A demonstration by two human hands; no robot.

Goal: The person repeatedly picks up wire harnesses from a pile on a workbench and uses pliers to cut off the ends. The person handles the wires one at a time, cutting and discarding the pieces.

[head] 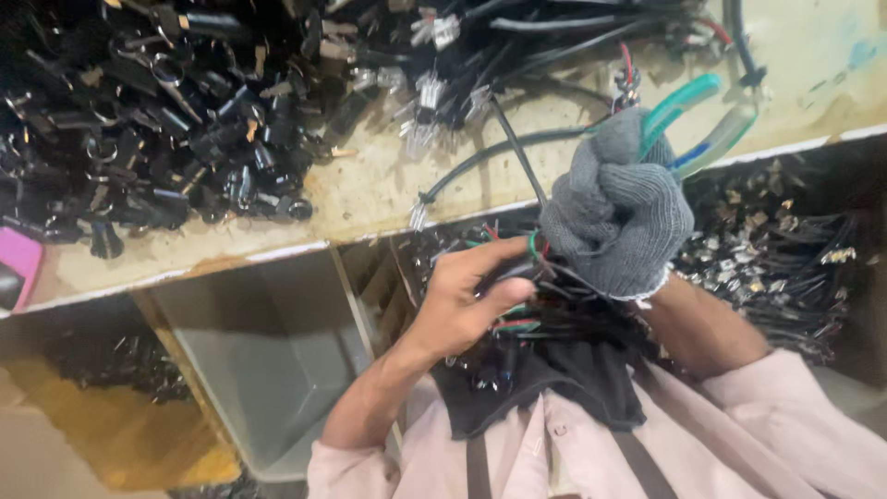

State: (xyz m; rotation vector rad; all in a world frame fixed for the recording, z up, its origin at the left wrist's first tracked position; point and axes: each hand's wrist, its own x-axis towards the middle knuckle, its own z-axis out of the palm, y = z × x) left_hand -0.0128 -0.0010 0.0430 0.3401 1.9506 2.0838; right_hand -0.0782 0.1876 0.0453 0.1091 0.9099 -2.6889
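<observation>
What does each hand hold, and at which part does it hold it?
The gloved right hand grips green-handled pliers by the handles. The bare left hand pinches a bundle of coloured wires near its end.

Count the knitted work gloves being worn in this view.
1. A grey knitted work glove covers the right hand, which grips green-handled pliers at the bench edge. The left hand is bare, holding a bundle of coloured wires.

The left hand (467, 296) was bare, fingers pinched — the gloved right hand (617, 208) was clenched tight, wrist raised.
</observation>
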